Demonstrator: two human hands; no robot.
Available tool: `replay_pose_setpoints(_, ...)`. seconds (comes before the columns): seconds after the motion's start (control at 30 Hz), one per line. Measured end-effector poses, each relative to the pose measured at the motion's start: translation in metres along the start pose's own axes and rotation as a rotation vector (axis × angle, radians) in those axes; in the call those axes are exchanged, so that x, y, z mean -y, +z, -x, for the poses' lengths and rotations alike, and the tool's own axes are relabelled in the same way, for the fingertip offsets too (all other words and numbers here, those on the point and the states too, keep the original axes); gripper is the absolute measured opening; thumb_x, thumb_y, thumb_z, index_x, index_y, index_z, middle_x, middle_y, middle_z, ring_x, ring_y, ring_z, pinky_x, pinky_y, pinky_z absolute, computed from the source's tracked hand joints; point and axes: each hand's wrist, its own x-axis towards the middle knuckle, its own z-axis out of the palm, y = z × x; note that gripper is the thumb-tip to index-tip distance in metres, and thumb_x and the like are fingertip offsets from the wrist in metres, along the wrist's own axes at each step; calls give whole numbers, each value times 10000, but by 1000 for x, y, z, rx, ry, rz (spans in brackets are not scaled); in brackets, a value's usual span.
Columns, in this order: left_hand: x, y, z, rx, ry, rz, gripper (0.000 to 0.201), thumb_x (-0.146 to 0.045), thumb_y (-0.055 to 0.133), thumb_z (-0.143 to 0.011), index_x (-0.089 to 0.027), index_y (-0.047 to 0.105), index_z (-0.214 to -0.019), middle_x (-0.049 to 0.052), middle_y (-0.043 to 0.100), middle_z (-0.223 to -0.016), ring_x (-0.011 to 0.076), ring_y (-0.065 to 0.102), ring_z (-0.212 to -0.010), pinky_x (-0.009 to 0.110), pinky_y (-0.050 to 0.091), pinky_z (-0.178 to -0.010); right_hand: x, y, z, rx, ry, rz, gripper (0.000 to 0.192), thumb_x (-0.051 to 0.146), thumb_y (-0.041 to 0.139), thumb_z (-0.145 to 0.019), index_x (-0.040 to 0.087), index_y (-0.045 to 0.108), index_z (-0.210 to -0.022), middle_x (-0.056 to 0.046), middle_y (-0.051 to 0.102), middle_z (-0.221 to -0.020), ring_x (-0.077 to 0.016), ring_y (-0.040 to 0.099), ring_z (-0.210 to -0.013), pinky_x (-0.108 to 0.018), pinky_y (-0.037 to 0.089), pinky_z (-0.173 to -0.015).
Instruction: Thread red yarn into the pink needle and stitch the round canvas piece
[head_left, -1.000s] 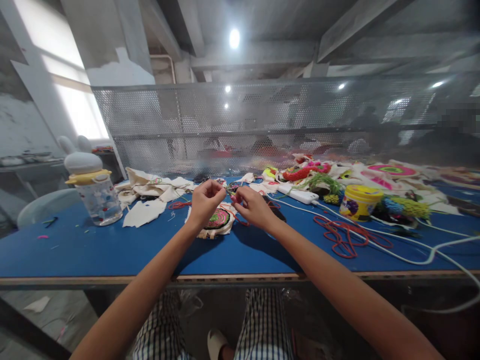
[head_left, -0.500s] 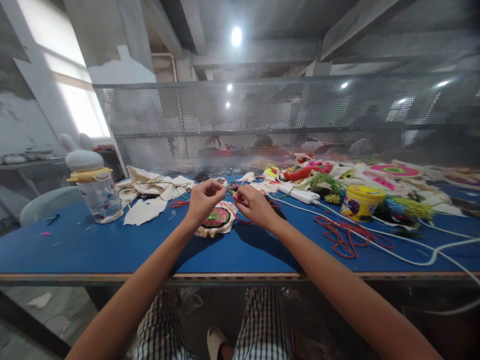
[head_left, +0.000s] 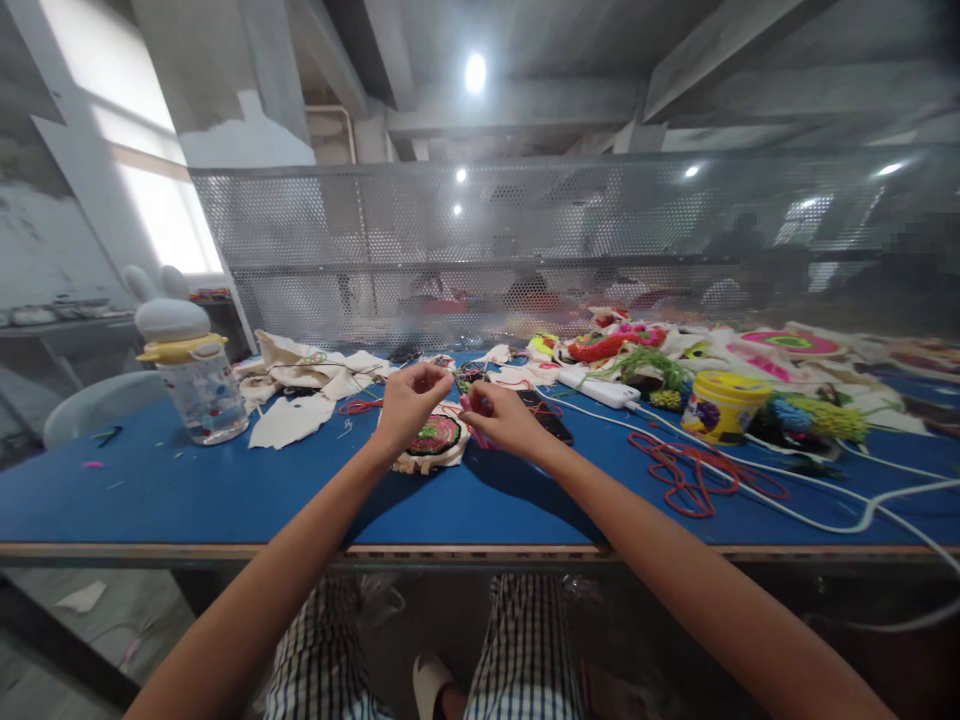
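bottle (head_left: pixel 196 383) far left on table (head_left: pixel 225 500), tub (head_left: pixel 718 405) right

Thread between hands (head_left: pixel 457 405) too fine to make out; figures behind mesh screen (head_left: pixel 570 250) blurred.

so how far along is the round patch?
Done: the patch on the table already shows green, pink and black tufting. In hand: both hands, left and right, pinch something pink just above it; too small to tell what. Left: cannot tell; red cord lies unused.
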Motion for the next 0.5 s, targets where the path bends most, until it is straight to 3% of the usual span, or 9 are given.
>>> replay_pose_setpoints(0.17, 3, -2, -2, 66, -20, 16, 144, -290, 652, -700, -157, 636, -646, -20, 563, -572, 87, 443, -489, 206, 336, -471, -4, 5, 0, 62, 142, -233, 127, 227, 570, -692, 192, 448, -681, 40, 490, -596, -108, 476, -512, -241, 382, -487)
replay_pose_setpoints(0.3, 8, -1, -1, 179, -51, 31, 147, -294, 675, -682, -153, 640, -656, -13, 565, -555, 92, 465, -485, 203, 344, -467, -3, 1, 0, 47, 185, -376, 192, 252, 588, -673, 188, 460, -800, 27, 537, -678, -102, 509, -516, -249, 430, -488)
replay_pose_setpoints(0.5, 20, 4, 1, 307, -136, 59, 241, -371, 663, -681, -137, 615, -644, -7, 571, -537, 104, 515, -486, 219, 409, -503, -9, 1, -3, -112, 98, -447, 331, 245, 658, -645, 199, 467, -913, 6, 552, -813, -131, 576, -774, -284, 481, -723)
